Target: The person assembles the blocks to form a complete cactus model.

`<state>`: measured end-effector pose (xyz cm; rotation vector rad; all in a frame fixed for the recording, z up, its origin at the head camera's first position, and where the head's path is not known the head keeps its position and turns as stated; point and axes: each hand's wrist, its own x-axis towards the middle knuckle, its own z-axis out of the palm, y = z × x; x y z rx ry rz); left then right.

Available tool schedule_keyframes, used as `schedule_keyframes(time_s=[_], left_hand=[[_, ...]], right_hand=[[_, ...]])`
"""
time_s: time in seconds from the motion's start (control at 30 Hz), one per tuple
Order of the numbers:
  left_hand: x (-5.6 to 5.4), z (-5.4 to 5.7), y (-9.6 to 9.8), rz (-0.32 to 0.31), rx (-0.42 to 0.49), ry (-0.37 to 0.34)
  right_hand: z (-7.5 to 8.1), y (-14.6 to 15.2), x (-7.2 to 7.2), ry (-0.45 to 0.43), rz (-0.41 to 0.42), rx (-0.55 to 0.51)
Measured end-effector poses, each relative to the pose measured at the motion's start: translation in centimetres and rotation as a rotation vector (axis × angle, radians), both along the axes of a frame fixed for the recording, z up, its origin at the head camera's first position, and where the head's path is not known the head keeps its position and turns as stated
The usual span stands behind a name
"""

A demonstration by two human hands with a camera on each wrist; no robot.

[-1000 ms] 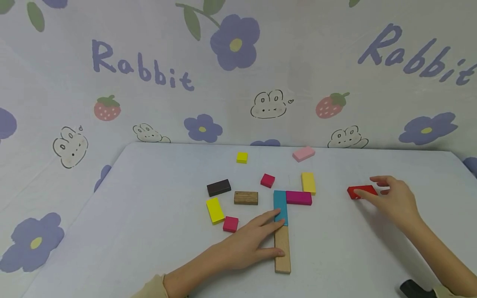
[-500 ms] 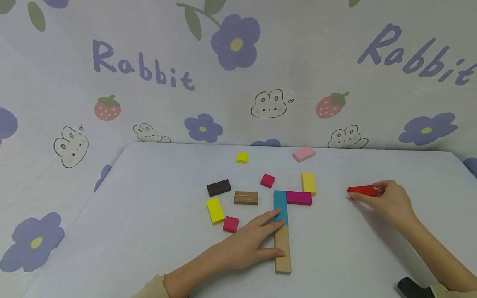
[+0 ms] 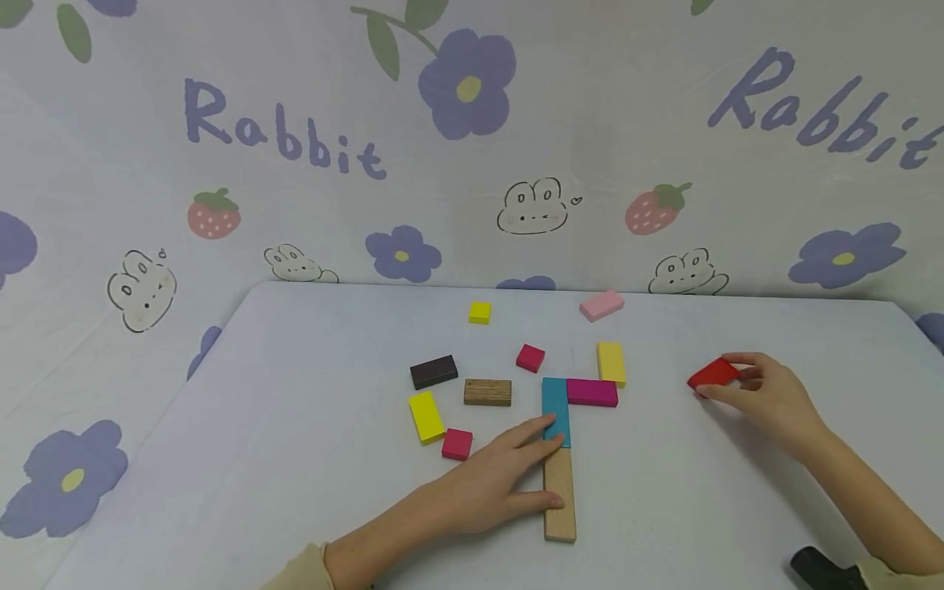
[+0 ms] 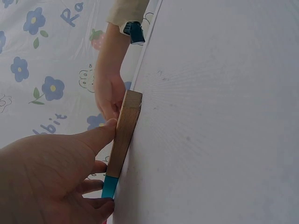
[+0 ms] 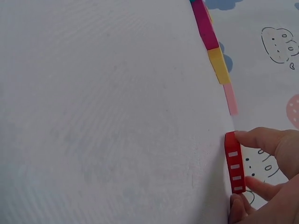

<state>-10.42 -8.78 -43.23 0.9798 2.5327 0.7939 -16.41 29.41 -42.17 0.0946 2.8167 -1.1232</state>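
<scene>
- One red block [image 3: 714, 374] is pinched in the right hand [image 3: 778, 401], to the right of the blue block [image 3: 556, 398], well apart from it and about level with its far end.
- The left hand [image 3: 494, 479] is laid from the blue block's left side, fingers extended and spread, with fingertips rested on the blue block and the thumb on the plain wooden block [image 3: 560, 471]; no grip is seen.
- The blue block's long axis is pointed straight away from the person, and its near end is met in line by the plain wooden block.
- The red block is canted against that line; its long axis is partly masked by the grip, and whether its underside is clear of the desk [image 3: 258, 459] cannot be told.
- Of the two hands, the right is nearer the red block; the gap from there to the blue block is judged the relation that matters most.
- That gap is partly taken up at the blue block's far right side, which is touched by a magenta block [image 3: 592, 392], with a yellow block [image 3: 610, 360] set just behind; nearer the person, bare white desk is shown right of the blue block.
- Left of the blue block, a brown block [image 3: 487, 392] and a black block [image 3: 433, 372] are seen.
</scene>
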Motion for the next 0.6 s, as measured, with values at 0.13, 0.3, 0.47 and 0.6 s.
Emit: schedule_keyframes(time_s=[0.13,0.3,0.47,0.6], left_hand=[[0.0,0.0,-0.02,0.0,0.001,0.003],[0.01,0.09,-0.01,0.0,0.002,-0.001],[0.01,0.21,0.04,0.002,0.0,-0.003],[0.02,0.19,0.07,0.003,0.0,-0.003]], right_hand=[[-0.08,0.38,-0.16,-0.004,0.032,-0.013],[-0.24,0.61,-0.28,-0.001,0.03,-0.004],[-0.19,0.82,-0.53,0.004,0.04,0.025],[0.03,0.95,-0.88,0.011,0.072,0.056]])
